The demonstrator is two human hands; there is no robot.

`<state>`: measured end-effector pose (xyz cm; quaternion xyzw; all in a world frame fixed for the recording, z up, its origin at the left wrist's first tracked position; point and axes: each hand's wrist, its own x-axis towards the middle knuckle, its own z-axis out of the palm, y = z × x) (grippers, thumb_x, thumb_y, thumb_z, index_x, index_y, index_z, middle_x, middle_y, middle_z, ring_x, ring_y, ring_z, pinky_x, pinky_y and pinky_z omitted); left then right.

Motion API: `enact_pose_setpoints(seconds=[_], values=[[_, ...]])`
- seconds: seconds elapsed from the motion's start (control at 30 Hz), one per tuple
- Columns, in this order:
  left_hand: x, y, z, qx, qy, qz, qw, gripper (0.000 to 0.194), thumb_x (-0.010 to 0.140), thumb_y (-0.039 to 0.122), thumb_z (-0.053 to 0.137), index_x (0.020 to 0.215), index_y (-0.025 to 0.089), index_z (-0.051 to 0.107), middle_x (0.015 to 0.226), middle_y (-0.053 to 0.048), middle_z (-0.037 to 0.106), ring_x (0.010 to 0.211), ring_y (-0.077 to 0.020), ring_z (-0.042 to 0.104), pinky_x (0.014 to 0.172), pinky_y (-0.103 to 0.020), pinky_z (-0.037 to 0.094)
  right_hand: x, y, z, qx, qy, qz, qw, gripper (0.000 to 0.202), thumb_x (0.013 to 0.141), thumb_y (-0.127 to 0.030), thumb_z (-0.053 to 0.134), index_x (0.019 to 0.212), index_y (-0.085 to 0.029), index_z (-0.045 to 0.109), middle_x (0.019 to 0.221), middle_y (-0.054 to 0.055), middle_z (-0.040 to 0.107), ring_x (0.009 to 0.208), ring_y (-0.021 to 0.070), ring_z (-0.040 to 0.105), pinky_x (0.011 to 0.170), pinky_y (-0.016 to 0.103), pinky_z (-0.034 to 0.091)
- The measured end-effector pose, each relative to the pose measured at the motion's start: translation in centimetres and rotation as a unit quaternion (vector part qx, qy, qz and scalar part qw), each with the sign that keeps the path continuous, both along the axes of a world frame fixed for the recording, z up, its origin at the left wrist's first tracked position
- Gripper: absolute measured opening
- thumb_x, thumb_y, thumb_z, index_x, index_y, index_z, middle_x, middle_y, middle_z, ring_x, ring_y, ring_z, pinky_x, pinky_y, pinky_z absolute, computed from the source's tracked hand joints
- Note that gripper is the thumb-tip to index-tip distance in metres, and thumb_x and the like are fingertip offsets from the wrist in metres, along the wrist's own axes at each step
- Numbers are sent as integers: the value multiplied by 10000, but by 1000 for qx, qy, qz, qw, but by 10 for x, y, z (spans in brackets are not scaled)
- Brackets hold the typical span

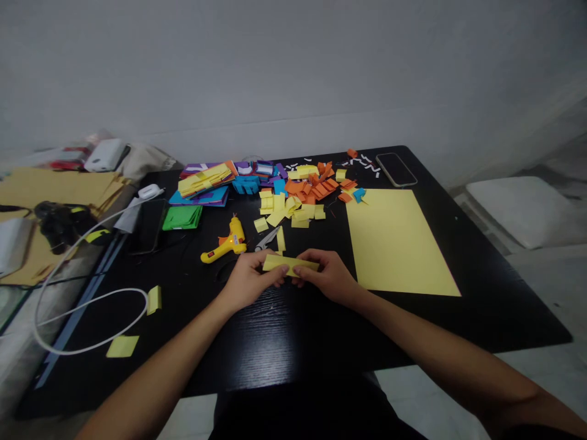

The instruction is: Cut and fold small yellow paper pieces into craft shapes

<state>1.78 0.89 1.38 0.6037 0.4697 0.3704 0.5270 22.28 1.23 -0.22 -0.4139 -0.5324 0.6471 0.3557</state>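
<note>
Both hands pinch one yellow paper strip (285, 261) above the front middle of the black table. My left hand (250, 280) grips its left part with thumb on top. My right hand (332, 278) holds the right part the same way. The fingers beneath the strip are mostly hidden. Just behind my hands lie scissors (267, 238), their handles partly covered by my left hand. A yellow glue gun (228, 241) rests left of them. Small folded yellow paper pieces (293, 211) and orange paper pieces (316, 188) form a loose heap farther back.
A yellow sheet (398, 238) lies on the right, with a phone (396, 169) behind it. Stacked coloured papers (206, 181) and a green paper bundle (182, 217) sit back left. A white cable (92, 351) loops near two yellow pieces. Beyond the table's right stands a white seat (504, 211).
</note>
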Motion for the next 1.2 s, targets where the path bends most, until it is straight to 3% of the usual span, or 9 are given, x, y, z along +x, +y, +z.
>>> enact_pose_setpoints(seconds=[0.2, 0.6, 1.0, 1.2], values=[[-9, 10, 5, -4, -25, 85, 996, 211, 765, 327, 774, 689, 153, 681, 576, -10, 687, 500, -140, 635, 531, -259, 560, 4, 9, -3, -1, 22, -48, 999, 260, 762, -401, 795, 783, -181, 658, 672, 10, 727, 582, 149, 675, 627, 300, 565], [-8, 7, 5, -60, -45, 36, 997, 188, 743, 276, 785, 660, 132, 698, 602, -54, 739, 475, -149, 667, 494, -240, 554, 2, 4, -1, 11, 25, -27, 999, 261, 774, -409, 784, 789, -185, 651, 674, 6, 709, 590, 147, 675, 622, 298, 570], [-18, 19, -4, 45, -74, 133, 987, 161, 797, 257, 720, 677, 156, 686, 522, 8, 666, 472, -115, 604, 523, -223, 509, 5, 14, -2, 32, 33, -111, 993, 291, 741, -421, 808, 775, -178, 651, 667, 4, 703, 590, 143, 675, 580, 267, 563], [-15, 19, -5, 69, -56, 164, 982, 138, 758, 272, 781, 733, 154, 713, 502, 36, 605, 408, -72, 507, 426, -179, 412, 4, 13, -1, 14, 46, -138, 989, 305, 793, -447, 774, 857, -197, 611, 481, -89, 568, 349, 79, 459, 345, 197, 412]])
